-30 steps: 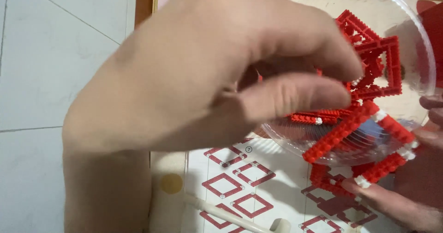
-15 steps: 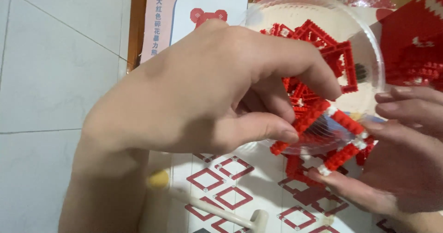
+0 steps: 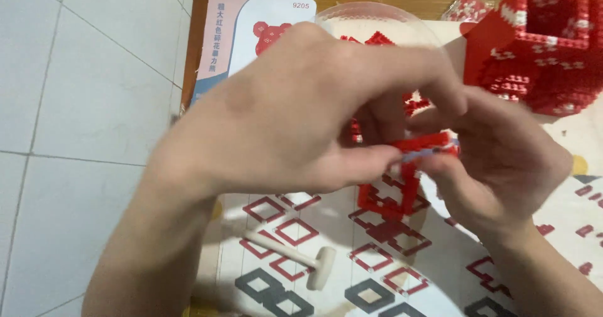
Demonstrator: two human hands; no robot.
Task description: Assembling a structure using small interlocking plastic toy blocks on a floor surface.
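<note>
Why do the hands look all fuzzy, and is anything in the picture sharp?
In the head view, the left hand and right hand are smeared by motion blur, and so is the red brick piece pinched between them. The small white hammer looks a little crisper. Lighting is soft and even, with no strong glare.

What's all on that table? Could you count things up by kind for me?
Red brick pieces pinched between the left hand and right hand: 1
Hollow red brick builds: 1
Clear round tubs: 1
Small white mallets: 1
Instruction sheets: 1
Printed booklets: 1
Total: 6
</note>
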